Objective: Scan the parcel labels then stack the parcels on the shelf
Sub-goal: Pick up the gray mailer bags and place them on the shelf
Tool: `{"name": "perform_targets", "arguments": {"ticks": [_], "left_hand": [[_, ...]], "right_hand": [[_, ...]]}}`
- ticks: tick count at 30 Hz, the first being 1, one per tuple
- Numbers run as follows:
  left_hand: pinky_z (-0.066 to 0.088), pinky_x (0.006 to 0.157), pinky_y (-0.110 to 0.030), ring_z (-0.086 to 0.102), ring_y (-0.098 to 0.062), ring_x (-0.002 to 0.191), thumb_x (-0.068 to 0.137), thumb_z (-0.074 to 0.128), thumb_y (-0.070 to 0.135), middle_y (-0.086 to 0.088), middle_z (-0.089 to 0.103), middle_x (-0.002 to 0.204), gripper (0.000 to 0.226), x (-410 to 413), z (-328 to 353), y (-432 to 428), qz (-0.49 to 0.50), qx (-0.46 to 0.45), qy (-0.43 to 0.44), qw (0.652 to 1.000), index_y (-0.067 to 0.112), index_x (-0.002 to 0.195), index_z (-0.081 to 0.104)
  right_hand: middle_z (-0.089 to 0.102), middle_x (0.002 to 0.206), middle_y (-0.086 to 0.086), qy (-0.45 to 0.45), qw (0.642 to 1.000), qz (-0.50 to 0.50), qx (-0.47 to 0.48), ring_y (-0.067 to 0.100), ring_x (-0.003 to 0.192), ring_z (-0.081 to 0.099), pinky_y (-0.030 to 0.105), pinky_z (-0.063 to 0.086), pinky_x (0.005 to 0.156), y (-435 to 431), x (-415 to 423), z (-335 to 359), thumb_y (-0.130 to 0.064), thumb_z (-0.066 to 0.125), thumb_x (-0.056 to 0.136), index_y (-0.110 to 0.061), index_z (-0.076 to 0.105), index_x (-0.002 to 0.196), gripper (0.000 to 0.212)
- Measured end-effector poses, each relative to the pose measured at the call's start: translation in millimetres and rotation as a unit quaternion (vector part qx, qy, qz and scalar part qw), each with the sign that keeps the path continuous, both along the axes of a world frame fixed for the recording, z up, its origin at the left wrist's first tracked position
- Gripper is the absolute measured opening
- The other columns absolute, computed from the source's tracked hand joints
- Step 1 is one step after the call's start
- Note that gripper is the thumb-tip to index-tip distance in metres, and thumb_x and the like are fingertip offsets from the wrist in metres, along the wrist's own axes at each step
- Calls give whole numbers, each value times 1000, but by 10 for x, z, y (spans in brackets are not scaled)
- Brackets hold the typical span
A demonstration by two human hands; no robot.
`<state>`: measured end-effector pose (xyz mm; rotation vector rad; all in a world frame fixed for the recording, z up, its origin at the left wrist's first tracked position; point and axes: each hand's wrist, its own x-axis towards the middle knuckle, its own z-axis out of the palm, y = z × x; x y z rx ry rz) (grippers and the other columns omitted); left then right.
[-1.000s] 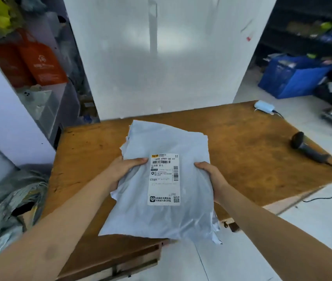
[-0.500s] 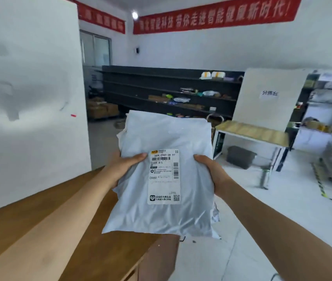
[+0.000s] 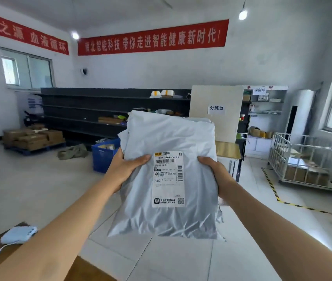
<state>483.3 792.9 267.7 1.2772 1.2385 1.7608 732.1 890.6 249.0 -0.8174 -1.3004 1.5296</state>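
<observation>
Parcels (image 3: 167,136), crinkled grey poly mailers (stacked flat), left hand (image 3: 125,169) and right hand (image 3: 215,175) each gripping an edge

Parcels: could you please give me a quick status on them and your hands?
Left hand and right hand gripping the parcels, label up. Shelf ahead. Blue crate on floor between.

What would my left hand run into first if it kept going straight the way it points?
Apart from the grey parcels the left hand grips, probably the blue crate, though depth is unclear.
</observation>
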Motion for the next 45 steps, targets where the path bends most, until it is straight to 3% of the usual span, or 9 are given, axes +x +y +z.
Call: {"name": "perform_targets", "arguments": {"ticks": [6, 12, 14, 17, 21, 26, 34, 39, 45], "left_hand": [[54, 69, -21, 68, -4, 86, 45, 86, 36, 11, 68, 105, 83, -109, 336, 1722, -21, 29, -11, 999, 26, 120, 53], [57, 72, -20, 69, -2, 83, 71, 78, 11, 9, 67, 105, 52, -295, 387, 3225, -4, 44, -17, 999, 26, 115, 54], [56, 66, -17, 69, 0, 82, 73, 77, 10, 10, 67, 103, 48, -412, 391, 3681, 14, 50, -5, 999, 28, 111, 55], [55, 71, -19, 67, -4, 91, 69, 80, 15, 11, 67, 106, 58, -680, 384, 4294, 63, 59, 12, 996, 24, 119, 53], [56, 72, -19, 69, -1, 86, 66, 81, 15, 12, 69, 101, 49, -1125, 422, 4933, 140, 46, 8, 989, 30, 106, 57], [55, 66, -13, 66, 0, 84, 67, 80, 10, 12, 67, 99, 49, -1821, 561, 5310, 253, 25, 0, 967, 27, 105, 54], [52, 93, -34, 65, -10, 99, 60, 86, 20, 8, 66, 109, 67, -3346, 628, 5411, 426, 16, 41, 904, 24, 119, 54], [53, 61, -9, 63, 10, 69, 76, 75, 6, 18, 63, 91, 48, -4321, 746, 5553, 489, 42, 41, 871, 25, 114, 52], [54, 65, -14, 66, 9, 70, 76, 75, 4, 18, 67, 87, 39, -5470, 827, 5703, 554, 33, 49, 831, 35, 94, 57]], "right_hand": [[72, 108, 19, -17, 999, -35, 14, 35, 96, 69, 43, 56, 83, 1593, -70, 411, -38, 84, 44, -6, 68, 113, 78], [77, 77, 3, -15, 999, -14, 43, 17, 67, 73, 28, 55, 63, 3111, -250, 575, -31, 75, 67, -9, 67, 106, 45], [77, 84, 6, -10, 999, 17, 34, 18, 73, 73, 28, 56, 65, 3681, -410, 526, -34, 75, 68, -9, 68, 109, 49], [72, 111, 15, -3, 997, 71, 20, 32, 101, 69, 44, 54, 91, 4547, -806, 418, -44, 84, 50, -9, 66, 119, 80], [74, 101, 15, 2, 992, 129, 12, 30, 86, 71, 41, 56, 80, 5523, -1439, 447, -35, 77, 69, -8, 69, 106, 47], [71, 109, 19, 6, 969, 246, -2, 37, 97, 68, 47, 54, 87, 6329, -2565, 548, -34, 75, 71, -7, 67, 115, 52], [72, 111, 15, 37, 912, 408, 14, 33, 100, 69, 41, 54, 84, 6867, -4819, 547, -38, 77, 66, -9, 67, 117, 59], [73, 109, 14, 48, 883, 466, 29, 31, 97, 70, 38, 54, 81, 7076, -6173, 711, -32, 74, 74, -9, 68, 115, 47], [74, 108, 12, 66, 840, 538, 11, 26, 90, 72, 34, 55, 74, 7296, -7742, 764, -30, 75, 69, -8, 68, 115, 52]]}}
